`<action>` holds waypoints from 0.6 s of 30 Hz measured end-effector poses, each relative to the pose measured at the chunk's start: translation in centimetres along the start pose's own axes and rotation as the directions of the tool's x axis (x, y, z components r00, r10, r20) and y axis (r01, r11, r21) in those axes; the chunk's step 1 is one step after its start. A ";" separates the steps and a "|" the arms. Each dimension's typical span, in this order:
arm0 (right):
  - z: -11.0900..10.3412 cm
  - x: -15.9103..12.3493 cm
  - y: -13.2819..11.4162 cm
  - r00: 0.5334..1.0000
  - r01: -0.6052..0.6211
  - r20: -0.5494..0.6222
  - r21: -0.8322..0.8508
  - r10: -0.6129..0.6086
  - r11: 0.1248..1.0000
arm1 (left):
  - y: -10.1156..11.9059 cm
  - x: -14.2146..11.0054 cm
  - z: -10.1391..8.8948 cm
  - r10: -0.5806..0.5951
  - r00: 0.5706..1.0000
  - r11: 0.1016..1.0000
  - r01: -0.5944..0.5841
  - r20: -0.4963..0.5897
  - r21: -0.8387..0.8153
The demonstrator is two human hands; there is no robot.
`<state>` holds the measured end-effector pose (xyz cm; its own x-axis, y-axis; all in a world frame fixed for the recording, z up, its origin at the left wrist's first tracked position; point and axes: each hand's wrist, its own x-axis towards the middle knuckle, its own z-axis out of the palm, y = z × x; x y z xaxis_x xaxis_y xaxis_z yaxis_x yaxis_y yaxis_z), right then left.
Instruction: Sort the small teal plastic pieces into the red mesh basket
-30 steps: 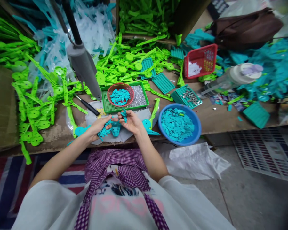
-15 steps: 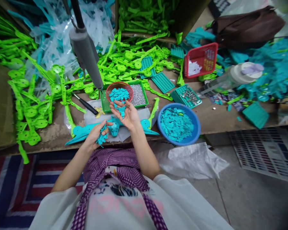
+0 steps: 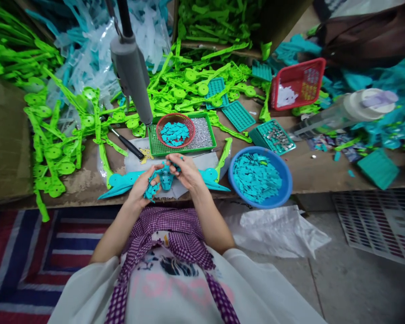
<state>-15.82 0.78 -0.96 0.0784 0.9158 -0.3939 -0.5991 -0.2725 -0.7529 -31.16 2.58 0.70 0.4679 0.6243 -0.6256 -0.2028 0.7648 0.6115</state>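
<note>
My left hand [image 3: 143,183] is closed around a bunch of small teal plastic pieces [image 3: 151,191] at the near table edge. Just to its right, my right hand [image 3: 185,169] pinches a small teal piece over a teal plastic part [image 3: 166,179] lying on a white sheet [image 3: 135,163]. The two hands almost touch. Long teal winged parts [image 3: 116,185] stretch left and right under them. Right behind the hands stands a red basket [image 3: 174,131] of teal pieces, set in a green tray [image 3: 205,135] with tiny metal bits.
A blue bowl [image 3: 260,177] of teal pieces sits to the right. A grey hanging tool [image 3: 132,76] hangs over the tray's left. Green plastic parts [image 3: 64,135] cover the left and back. A red basket [image 3: 299,83], a bottle [image 3: 344,112], teal trays [image 3: 273,137] lie right.
My right hand has come back from the red basket toward me and now meets the left hand over the teal part. The left hand rose slightly toward it.
</note>
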 end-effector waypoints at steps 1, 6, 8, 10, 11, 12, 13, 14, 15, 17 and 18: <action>-0.1 -0.2 0.4 1.000 -0.010 0.003 -0.046 0.010 0.999 | -0.2 0.2 -0.2 0.041 0.999 0.998 -0.040 -0.013 0.051; 0.5 -0.7 1.2 1.000 0.011 0.026 -0.380 -0.002 0.925 | -1.4 0.9 -0.3 0.298 0.952 0.935 -0.274 -0.077 0.226; 0.7 -0.9 1.4 0.999 0.033 0.048 -0.445 -0.013 0.895 | -1.7 1.0 -0.1 0.371 0.925 0.906 -0.343 -0.078 0.247; 0.7 -1.1 1.5 0.998 0.062 0.021 -0.442 -0.059 0.895 | -1.9 1.0 0.1 0.348 0.935 0.918 -0.325 -0.069 0.227; 0.6 -1.3 1.5 0.996 0.081 -0.005 -0.424 -0.092 0.902 | -1.9 1.0 0.2 0.300 0.951 0.939 -0.282 -0.071 0.195; 0.5 -1.3 1.4 0.991 0.103 -0.033 -0.401 -0.126 0.910 | -1.9 1.0 0.3 0.232 0.970 0.965 -0.219 -0.075 0.145; 0.4 -1.3 1.2 0.984 0.127 -0.065 -0.379 -0.163 0.917 | -1.8 1.1 0.3 0.153 0.985 0.986 -0.147 -0.078 0.075; 0.2 -1.1 0.7 0.973 0.160 -0.100 -0.367 -0.210 0.917 | -1.6 1.1 0.4 0.073 0.994 0.997 -0.074 -0.078 -0.010; 0.1 -0.6 0.1 0.953 0.206 -0.135 -0.372 -0.272 0.905 | -1.4 1.1 0.4 0.000 0.998 0.995 -0.007 -0.068 -0.103; 0.0 0.8 -1.7 0.877 0.328 -0.169 -0.471 -0.449 0.819 | -0.9 1.1 0.4 -0.107 0.994 0.953 0.096 -0.023 -0.287; 0.0 1.9 -2.6 0.824 0.383 -0.153 -0.560 -0.546 0.735 | -0.6 1.1 0.4 -0.138 0.990 0.921 0.130 0.004 -0.366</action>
<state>-14.12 3.24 0.28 0.5136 0.8580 0.0057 0.0355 -0.0146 -0.9993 -30.15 2.73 -0.16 0.4947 0.5118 -0.7024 -0.4409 0.8443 0.3046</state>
